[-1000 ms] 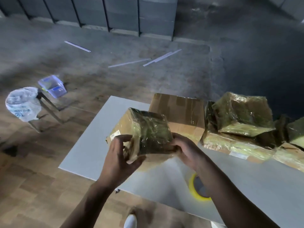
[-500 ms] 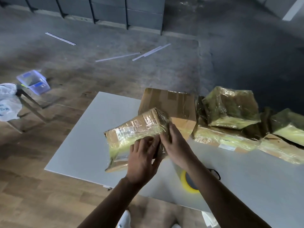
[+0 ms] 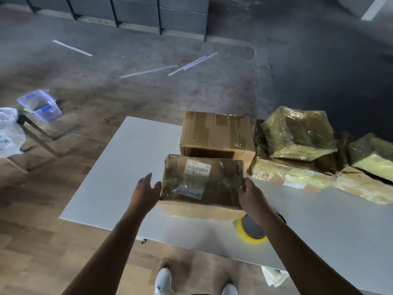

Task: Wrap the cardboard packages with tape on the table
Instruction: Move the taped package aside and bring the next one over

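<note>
A cardboard package (image 3: pixel 204 184), partly wrapped in clear tape with a white label on top, lies flat on the white table (image 3: pixel 119 167) in front of me. My left hand (image 3: pixel 144 191) is open at its left side, fingers straight, at or just off the edge. My right hand (image 3: pixel 252 195) holds the package's right end, fingers curled around its edge. A yellow tape roll (image 3: pixel 251 229) lies on the table just under my right forearm, partly hidden.
A larger brown box (image 3: pixel 217 133) stands right behind the package. Several tape-wrapped packages (image 3: pixel 297 135) are piled along the table's right side. On the floor to the left sit a clear plastic container (image 3: pixel 40 105) and a white bag (image 3: pixel 9 133).
The package was held tilted in both hands; now it lies flat on the table, label up. My left hand has let go and opened beside it.
</note>
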Tool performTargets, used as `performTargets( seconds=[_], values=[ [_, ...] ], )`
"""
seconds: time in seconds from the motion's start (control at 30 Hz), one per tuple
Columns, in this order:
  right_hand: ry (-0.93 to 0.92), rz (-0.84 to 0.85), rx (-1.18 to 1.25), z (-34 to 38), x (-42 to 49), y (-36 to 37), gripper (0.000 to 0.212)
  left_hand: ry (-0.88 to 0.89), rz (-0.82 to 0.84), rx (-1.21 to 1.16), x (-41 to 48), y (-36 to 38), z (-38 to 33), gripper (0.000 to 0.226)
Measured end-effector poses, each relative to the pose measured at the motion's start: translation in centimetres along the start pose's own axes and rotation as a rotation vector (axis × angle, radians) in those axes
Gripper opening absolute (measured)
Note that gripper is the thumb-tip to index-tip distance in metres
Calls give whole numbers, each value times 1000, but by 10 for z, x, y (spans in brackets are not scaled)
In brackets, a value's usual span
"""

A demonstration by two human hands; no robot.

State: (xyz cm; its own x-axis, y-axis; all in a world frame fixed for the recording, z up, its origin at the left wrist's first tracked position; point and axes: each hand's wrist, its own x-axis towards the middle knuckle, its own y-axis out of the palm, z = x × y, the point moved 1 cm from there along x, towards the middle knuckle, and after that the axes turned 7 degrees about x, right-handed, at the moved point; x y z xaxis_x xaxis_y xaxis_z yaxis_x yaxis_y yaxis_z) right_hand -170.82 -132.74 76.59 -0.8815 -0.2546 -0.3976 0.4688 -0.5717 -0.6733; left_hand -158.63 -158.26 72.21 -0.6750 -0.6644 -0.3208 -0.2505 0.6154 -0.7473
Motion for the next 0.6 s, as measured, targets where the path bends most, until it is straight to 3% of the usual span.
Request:
performTargets(
  seconds=[0.03,0.1,0.2,0.27,0.37,0.47,0.53,0.6],
  values=[
    [-13,6,-4,1,1,-1,51,-63,117,-201,2,-1,-1,45],
    [-17,53,-20,5,4,-3,70,-86,187,-485,-4,-3,-8,31],
    [25,93,1,8,9,-5,94,44,165,-612,-17,-13,-20,29],
    [50,89,23,7,12,-3,99,128,127,-600,-23,-24,-27,35],
    [86,70,124,12,12,2,84,214,-13,-485,-24,-45,-37,32],
    [54,31,-125,24,9,2,63,315,-136,-319,-27,-63,-50,32],
    [-98,-60,-311,36,4,0,59,406,-159,-207,-31,-71,-59,37],
    [-377,-100,-188,54,-5,-1,62,576,-165,-131,-40,-76,-73,41]
  ],
)
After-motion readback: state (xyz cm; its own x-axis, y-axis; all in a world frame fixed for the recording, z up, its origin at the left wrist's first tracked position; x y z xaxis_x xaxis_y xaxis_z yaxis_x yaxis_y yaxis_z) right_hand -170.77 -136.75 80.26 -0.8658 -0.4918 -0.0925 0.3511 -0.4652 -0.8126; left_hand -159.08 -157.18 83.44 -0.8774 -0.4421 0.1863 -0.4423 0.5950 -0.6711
